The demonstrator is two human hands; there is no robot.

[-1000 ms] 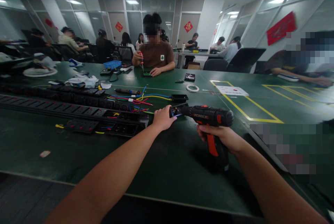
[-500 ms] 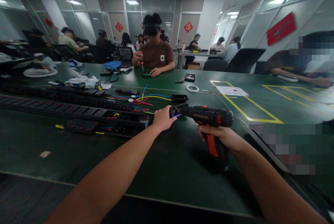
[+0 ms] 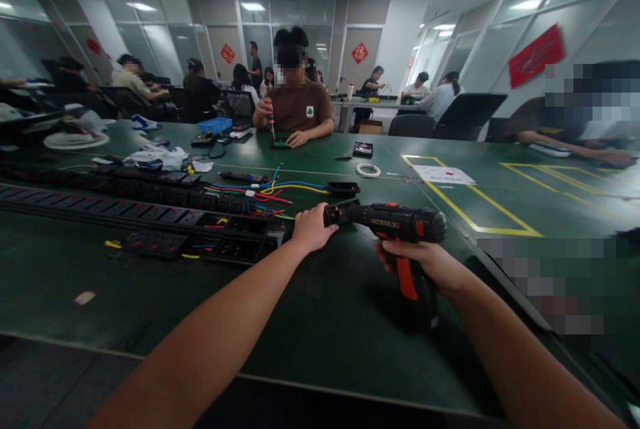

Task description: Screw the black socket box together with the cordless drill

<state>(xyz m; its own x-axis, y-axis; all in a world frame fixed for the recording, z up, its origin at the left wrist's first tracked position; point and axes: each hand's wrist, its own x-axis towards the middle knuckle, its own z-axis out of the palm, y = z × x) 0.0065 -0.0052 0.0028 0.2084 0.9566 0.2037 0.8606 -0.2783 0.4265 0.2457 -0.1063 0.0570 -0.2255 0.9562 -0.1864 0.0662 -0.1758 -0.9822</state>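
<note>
My left hand [image 3: 314, 226] is closed around a small black plastic housing [image 3: 349, 204] above the green table. In my right hand [image 3: 413, 257] is a black and orange cordless drill [image 3: 400, 222], gripped by its handle. The drill points left, its front end reaching to the housing; the exact contact of the tip is too small to make out. Left of my left hand lies a long black power strip [image 3: 150, 208] with rows of sockets. Blue, yellow and red wires [image 3: 295, 184] run behind my hand to another black housing [image 3: 344, 188].
A loose socket block [image 3: 154, 242] lies before the strip. Behind are an electric screwdriver [image 3: 245, 177], a white ring [image 3: 369, 170] and a blue basket [image 3: 215, 124]. Across the table [image 3: 340, 349], a person [image 3: 299, 106] holds a red screwdriver. Yellow tape [image 3: 493, 209] marks the right side.
Both hands, the housing and the drill stay almost where they were. A blue strip visible at the housing earlier no longer shows. A standing person has appeared in the background.
</note>
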